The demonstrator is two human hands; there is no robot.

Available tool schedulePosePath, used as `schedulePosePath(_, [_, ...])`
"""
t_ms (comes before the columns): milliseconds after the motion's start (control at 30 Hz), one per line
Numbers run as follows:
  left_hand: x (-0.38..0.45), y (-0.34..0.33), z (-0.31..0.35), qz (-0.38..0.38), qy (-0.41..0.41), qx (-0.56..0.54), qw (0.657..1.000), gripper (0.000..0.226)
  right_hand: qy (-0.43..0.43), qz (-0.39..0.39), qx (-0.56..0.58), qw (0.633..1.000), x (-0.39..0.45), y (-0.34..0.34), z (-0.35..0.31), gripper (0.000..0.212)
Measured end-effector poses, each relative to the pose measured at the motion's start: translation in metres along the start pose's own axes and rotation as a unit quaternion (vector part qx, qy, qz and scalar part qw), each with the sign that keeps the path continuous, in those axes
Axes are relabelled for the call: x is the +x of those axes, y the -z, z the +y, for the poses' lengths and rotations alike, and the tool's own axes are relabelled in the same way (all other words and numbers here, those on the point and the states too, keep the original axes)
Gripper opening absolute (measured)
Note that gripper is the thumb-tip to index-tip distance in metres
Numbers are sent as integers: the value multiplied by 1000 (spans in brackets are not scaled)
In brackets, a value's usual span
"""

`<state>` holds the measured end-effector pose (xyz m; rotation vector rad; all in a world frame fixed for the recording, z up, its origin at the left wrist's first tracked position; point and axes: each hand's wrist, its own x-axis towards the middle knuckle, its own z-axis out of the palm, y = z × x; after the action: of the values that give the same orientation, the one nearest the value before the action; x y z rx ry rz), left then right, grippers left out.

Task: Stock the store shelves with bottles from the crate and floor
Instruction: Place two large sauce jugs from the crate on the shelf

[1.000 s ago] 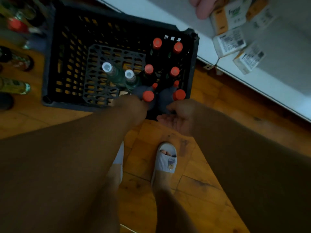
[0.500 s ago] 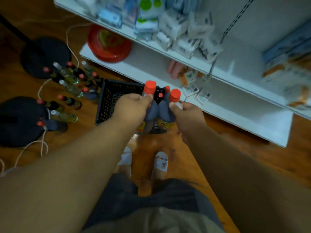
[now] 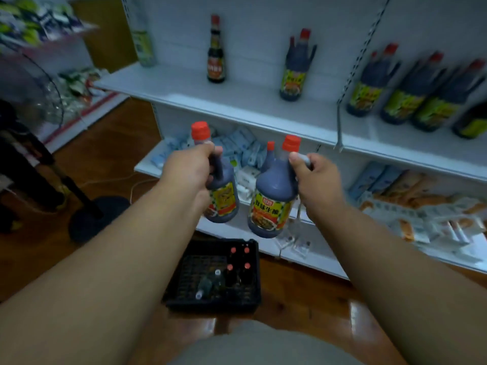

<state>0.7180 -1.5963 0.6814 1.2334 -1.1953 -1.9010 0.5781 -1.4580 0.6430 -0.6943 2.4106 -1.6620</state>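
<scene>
Two dark sauce jugs with red caps and yellow labels are held upright in mid-air: left jug (image 3: 220,191), right jug (image 3: 274,196). Black crate (image 3: 245,301) on floor holds remaining bottles (image 3: 238,270). White shelf (image 3: 237,98) beyond carries matching jugs (image 3: 297,67).

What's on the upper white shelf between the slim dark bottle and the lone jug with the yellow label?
Nothing: in the head view, the white shelf is bare between slim bottle and jug.

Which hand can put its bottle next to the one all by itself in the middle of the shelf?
Probably the right hand. Its bottle hangs almost straight below the lone bottle on the shelf. The left hand is further left, nearer the slim bottle.
</scene>
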Motion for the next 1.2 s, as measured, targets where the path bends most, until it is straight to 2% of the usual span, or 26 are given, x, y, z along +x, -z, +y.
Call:
schedulePosePath(100, [-7,-5,41,-32,-16,0,999,5,26,9,46,999,22,10,-36,42])
schedulePosePath(333, [-3,-19,110,-71,-17,25,997,20,47,3,249,967,51,22,-107,26])
schedulePosePath(533, [9,-34,123,-135,15,61,989,17,65,18,261,963,77,32,-112,25])
schedulePosePath(767, [37,-85,113,-138,45,36,989,16,86,20,215,973,123,48,-94,28])
schedulePosePath(867, [54,-121,96,-106,31,17,994,10,86,15,187,978,151,57,-66,29])
schedulePosePath(967, [75,-160,74,-27,-16,2,1000,13,82,-1,157,984,180,67,-38,32])
schedulePosePath(1133, [96,-226,62,38,-86,11,995,26,62,-21,187,980,233,86,-8,34])
schedulePosePath(1200, [101,-245,62,44,-108,-8,993,20,54,-31,197,978,255,90,2,36])
